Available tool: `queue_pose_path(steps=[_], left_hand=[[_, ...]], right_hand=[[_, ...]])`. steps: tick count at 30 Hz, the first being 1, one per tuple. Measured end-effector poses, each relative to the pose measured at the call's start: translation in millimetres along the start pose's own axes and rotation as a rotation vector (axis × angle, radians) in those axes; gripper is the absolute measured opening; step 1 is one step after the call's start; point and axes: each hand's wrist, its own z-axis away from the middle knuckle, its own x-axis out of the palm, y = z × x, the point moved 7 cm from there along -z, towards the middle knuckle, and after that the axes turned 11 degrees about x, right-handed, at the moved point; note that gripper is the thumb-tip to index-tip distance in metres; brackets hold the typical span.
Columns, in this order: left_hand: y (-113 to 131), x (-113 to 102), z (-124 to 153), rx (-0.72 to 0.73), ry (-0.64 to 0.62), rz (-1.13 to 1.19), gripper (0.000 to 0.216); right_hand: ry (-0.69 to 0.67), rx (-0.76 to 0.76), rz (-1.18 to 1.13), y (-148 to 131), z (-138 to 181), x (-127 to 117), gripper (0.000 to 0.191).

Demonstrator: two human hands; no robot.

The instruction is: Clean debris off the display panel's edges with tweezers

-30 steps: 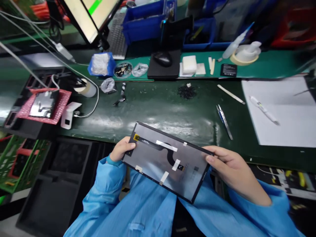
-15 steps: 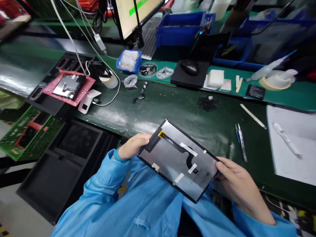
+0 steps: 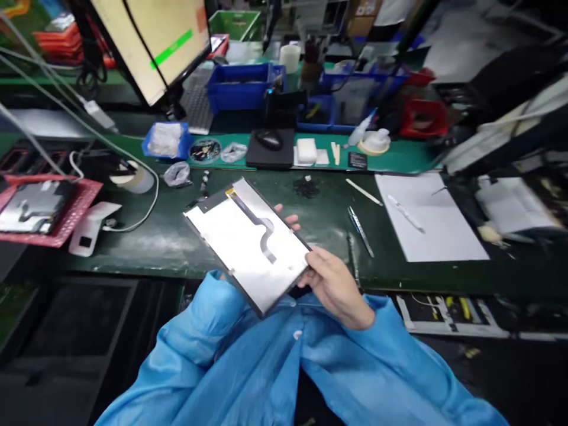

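Note:
A tablet screen panel (image 3: 226, 236) is tilted above the bench's front edge, its bright silvery back facing me. A dark curved flex cable (image 3: 265, 231) runs across that back. My right hand (image 3: 335, 284) grips the panel's right corner, thumb on top and fingers beneath. Under the panel lies my left hand (image 3: 290, 220), bearing it from below; only its fingertips show past the far edge, and the rest is hidden. Right of the panel, tweezers (image 3: 360, 232) lie on the bench, with a white stick (image 3: 364, 192) beyond them.
White paper (image 3: 439, 236) with a pen (image 3: 406, 214) lies on the right. At left, another screen assembly (image 3: 35, 207) rests on pink bubble wrap (image 3: 91, 192). Behind are a mouse (image 3: 268, 139), a blue bin (image 3: 239, 89) and a monitor (image 3: 146, 35). A white cable (image 3: 153, 204) loops across the bench.
My left hand has gone from the panel's left edge to its underside. The panel has turned and its back looks brighter; pale strips on it are less visible. The view has swung right.

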Motion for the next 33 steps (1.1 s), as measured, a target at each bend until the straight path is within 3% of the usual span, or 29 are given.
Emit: queue_pose_path(steps=[3,9,13,16,19,26,33], left_hand=[[-6,27,-41,-0.002,-0.113,0.089,0.045],[10,40,-89,0.188,-0.151,0.122,0.035],[18,46,-108,0.209,-0.222,0.174,0.050],[20,37,-122,0.220,-0.190,0.139,0.059],[21,22,-130,0.234,-0.128,0.126,0.060],[17,-10,-139,0.202,-0.023,0.111,0.072],[6,-20,-143,0.087,-0.100,0.044,0.077]], right_hand=[[-0.002,-0.107,0.001,-15,-17,14,0.041],[-0.059,-0.263,0.165,-46,-33,21,0.044],[-0.110,-0.278,0.254,-66,-43,20,0.041],[-0.108,-0.232,0.314,-80,-58,18,0.029],[-0.069,-0.174,0.348,-89,-80,13,0.030],[-0.118,-0.038,0.387,-77,-120,10,0.036],[-0.072,-0.024,0.449,-70,-126,1,0.028]])
